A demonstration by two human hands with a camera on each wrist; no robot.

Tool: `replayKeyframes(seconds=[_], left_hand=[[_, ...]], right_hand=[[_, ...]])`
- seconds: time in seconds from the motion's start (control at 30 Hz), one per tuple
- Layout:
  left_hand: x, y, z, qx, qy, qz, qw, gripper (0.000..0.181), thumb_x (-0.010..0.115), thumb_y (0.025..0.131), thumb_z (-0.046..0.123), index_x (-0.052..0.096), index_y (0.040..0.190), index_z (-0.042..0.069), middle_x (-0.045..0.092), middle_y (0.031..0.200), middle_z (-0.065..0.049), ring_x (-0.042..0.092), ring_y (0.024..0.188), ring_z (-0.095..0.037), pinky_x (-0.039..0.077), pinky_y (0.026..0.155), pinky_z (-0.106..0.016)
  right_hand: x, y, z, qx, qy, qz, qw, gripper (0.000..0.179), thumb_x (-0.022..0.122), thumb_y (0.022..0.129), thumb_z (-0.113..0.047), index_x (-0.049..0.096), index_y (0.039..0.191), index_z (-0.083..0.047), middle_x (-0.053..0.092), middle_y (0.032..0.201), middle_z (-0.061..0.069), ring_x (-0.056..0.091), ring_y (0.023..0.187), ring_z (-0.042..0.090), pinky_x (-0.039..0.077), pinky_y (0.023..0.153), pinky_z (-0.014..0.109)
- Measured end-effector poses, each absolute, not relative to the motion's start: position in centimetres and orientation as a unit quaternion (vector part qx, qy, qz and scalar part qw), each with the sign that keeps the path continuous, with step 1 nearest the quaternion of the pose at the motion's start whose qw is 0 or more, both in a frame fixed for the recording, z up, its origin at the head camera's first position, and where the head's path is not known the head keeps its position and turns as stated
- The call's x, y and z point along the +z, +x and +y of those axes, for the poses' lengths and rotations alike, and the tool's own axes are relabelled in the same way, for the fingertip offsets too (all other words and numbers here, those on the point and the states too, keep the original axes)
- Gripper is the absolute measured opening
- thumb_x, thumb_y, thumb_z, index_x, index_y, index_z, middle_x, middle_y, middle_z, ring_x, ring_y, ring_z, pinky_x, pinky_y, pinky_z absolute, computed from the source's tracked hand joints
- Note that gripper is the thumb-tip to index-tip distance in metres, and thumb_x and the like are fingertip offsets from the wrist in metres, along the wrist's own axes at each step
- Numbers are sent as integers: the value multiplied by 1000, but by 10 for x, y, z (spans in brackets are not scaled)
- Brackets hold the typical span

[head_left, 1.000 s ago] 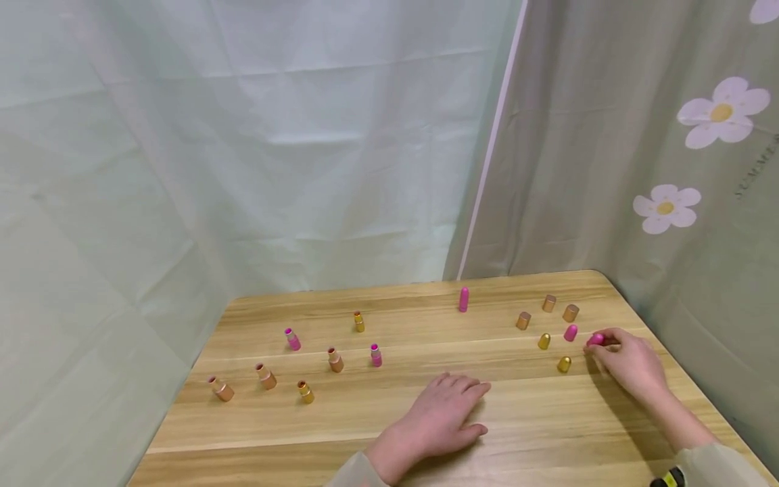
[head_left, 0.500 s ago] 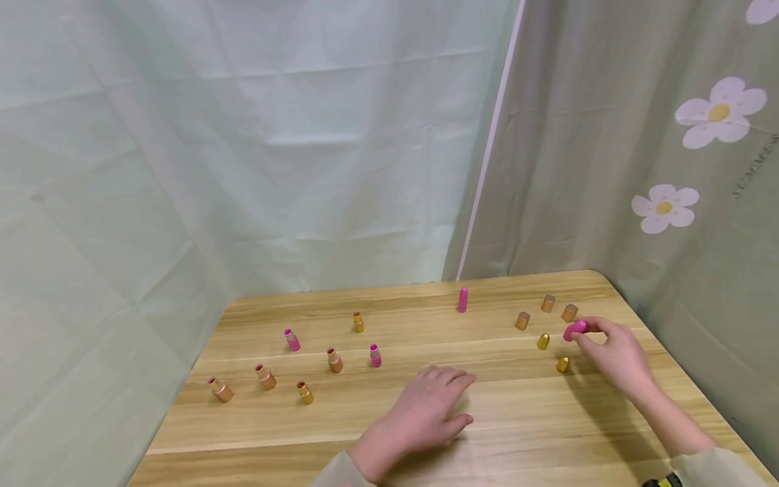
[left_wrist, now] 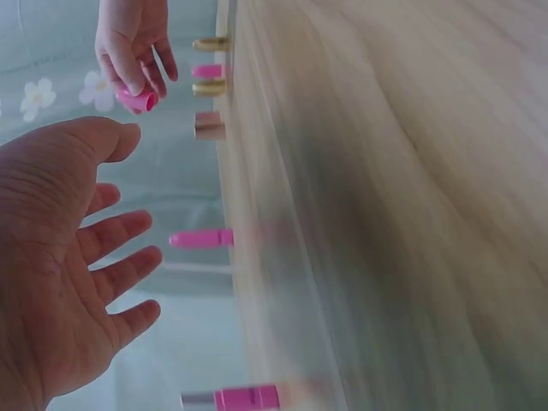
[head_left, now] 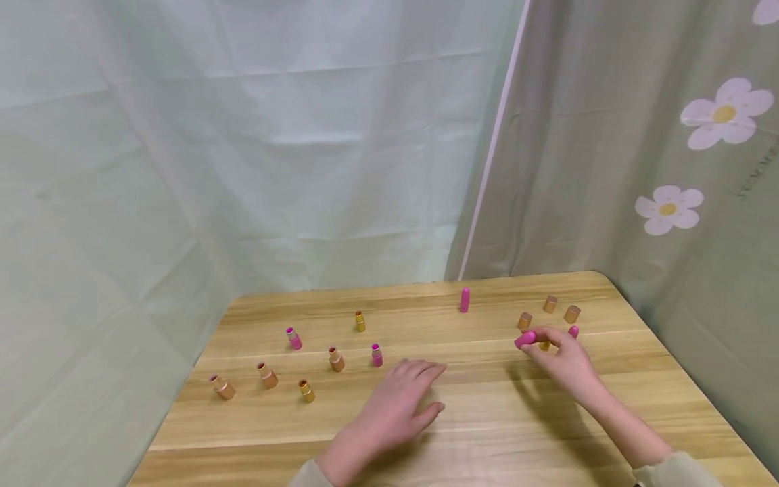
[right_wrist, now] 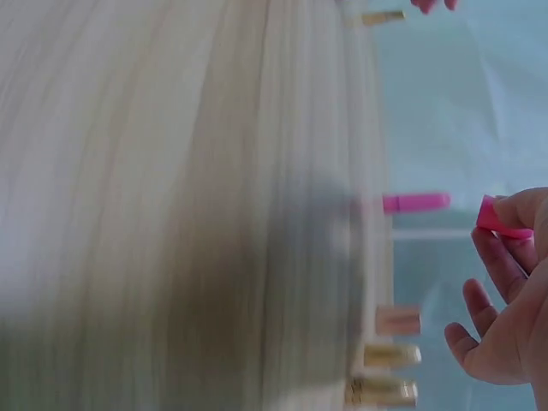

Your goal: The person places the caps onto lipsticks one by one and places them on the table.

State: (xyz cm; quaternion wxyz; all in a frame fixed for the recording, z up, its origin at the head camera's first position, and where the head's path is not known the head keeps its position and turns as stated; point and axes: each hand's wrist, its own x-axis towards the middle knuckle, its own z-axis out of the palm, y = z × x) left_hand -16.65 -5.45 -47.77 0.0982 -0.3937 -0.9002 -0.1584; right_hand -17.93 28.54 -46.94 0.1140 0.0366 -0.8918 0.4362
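Raised over the right part of the table, my right hand (head_left: 566, 365) pinches a pink lipstick cap (head_left: 525, 339) between thumb and fingers. Its hollow end shows in the left wrist view. My left hand (head_left: 389, 406) hovers over the table's middle with relaxed, spread fingers, holding nothing. Nearest its fingertips stands an uncapped pink lipstick tube (head_left: 376, 355). Another pink cap (head_left: 574, 331) and a gold cap (head_left: 544, 345) are partly hidden behind my right hand. At the back, a closed pink lipstick (head_left: 464, 299) stands upright.
Several uncapped tubes stand on the left: a pink one (head_left: 294, 339), gold ones (head_left: 360, 321) and copper ones (head_left: 266, 376). Copper caps (head_left: 550, 304) stand at the back right. A pale curtain (head_left: 341, 169) hangs behind the wooden table (head_left: 487, 446).
My right hand has lifted the pink cap from the right side and carried it left, past the other caps. My left hand has shifted left toward the uncapped tubes.
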Motion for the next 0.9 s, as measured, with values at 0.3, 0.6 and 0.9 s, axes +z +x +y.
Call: replayKeyframes(seconds=[0.3, 0.6, 0.9], left_hand=[[-478, -171, -88, -227, -330, -903, 156, 53, 74, 94, 28, 59, 141, 12, 60, 137, 0, 53, 130, -24, 39, 112, -47], [-474, -176, -115, -306, -215, -909, 183, 51, 77, 90, 18, 62, 138, 10, 63, 135, -2, 53, 129, -28, 40, 110, -52], [-482, -181, -125, -318, -106, -935, 118, 54, 73, 94, 24, 57, 142, 5, 62, 138, -12, 63, 118, -31, 50, 99, -52]], right_hand=[[-486, -184, 243, 542, 7, -839, 48, 27, 75, 95, -24, 74, 116, -7, 72, 113, 5, 61, 109, 19, 48, 95, 32], [-491, -190, 218, 668, -57, -742, -22, 37, 73, 97, -23, 68, 125, 1, 68, 125, 8, 63, 110, 14, 51, 96, 26], [-492, -192, 209, 775, -137, -615, -57, 35, 66, 100, -13, 57, 130, 4, 71, 103, -2, 65, 104, 17, 54, 95, 35]])
